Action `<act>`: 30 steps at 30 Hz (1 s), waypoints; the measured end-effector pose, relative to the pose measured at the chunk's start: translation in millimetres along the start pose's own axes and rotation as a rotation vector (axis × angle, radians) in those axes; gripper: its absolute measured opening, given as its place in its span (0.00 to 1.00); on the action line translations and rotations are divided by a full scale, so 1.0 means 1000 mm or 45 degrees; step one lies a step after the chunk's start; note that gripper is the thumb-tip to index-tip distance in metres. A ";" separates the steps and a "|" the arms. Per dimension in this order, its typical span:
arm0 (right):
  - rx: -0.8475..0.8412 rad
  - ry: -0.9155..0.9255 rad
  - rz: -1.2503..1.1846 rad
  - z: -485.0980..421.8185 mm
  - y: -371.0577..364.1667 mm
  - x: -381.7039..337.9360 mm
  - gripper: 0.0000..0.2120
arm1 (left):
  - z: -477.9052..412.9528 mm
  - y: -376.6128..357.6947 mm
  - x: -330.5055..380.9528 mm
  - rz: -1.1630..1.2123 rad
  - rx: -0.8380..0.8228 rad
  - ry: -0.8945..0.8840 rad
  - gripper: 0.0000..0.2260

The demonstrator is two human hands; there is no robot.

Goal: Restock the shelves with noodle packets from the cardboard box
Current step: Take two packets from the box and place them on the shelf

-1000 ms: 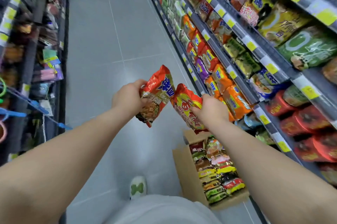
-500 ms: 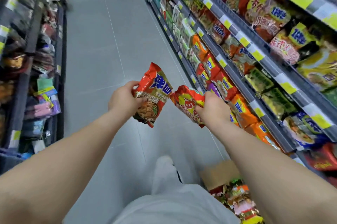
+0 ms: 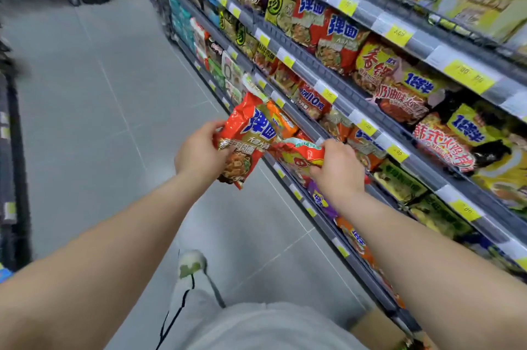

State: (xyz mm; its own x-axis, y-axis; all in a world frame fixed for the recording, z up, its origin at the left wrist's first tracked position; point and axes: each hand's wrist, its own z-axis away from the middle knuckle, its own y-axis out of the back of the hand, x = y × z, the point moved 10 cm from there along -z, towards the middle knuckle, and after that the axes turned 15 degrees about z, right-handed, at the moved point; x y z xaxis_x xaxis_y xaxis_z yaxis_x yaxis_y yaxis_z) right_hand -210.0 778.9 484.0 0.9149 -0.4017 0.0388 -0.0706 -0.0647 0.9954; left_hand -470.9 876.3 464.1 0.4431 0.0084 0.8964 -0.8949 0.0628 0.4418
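My left hand [image 3: 199, 154] grips an orange-red noodle packet [image 3: 246, 138] with blue characters, held upright in the aisle. My right hand [image 3: 338, 170] grips a second red and yellow noodle packet [image 3: 299, 153], tilted flat, close to the front edge of a lower shelf. The two packets touch in the middle. The shelves [image 3: 368, 98] on the right carry rows of noodle packets with yellow price tags. Only a corner of the cardboard box [image 3: 376, 327] shows at the bottom right, behind my right forearm.
A grey tiled aisle floor [image 3: 99, 93] runs ahead. Another dark shelf unit [image 3: 11, 178] lines the left edge. My grey trousers and a white and green shoe [image 3: 191, 264] are below my arms.
I have stepped forward along the aisle; the box has slid nearly out of view at the bottom. Both hands have risen toward the shelves, and the right packet has tilted flatter.
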 end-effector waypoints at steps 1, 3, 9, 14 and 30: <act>0.018 -0.049 0.011 -0.014 -0.001 -0.002 0.16 | -0.025 -0.005 0.006 -0.029 -0.038 -0.036 0.21; 0.050 -0.171 0.028 -0.041 -0.002 -0.006 0.17 | -0.073 -0.016 0.021 -0.079 -0.132 -0.131 0.21; 0.094 -0.446 0.107 -0.090 0.003 -0.013 0.19 | -0.175 -0.052 0.074 -0.229 -0.356 -0.434 0.22; 0.273 -0.566 0.260 -0.111 0.010 -0.002 0.23 | -0.217 -0.104 0.117 -0.291 -0.499 -0.708 0.23; 0.594 -0.728 0.510 -0.232 -0.003 0.069 0.22 | -0.303 -0.230 0.195 -0.378 -0.695 -1.379 0.22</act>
State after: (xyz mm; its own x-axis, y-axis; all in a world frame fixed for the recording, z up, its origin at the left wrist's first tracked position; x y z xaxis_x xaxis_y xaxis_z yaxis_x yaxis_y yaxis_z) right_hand -54.6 963.7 503.6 0.4522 -0.8677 0.2062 -0.6193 -0.1391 0.7727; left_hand -162.9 1166.2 526.5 0.1210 -0.8863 0.4470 -0.5141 0.3293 0.7920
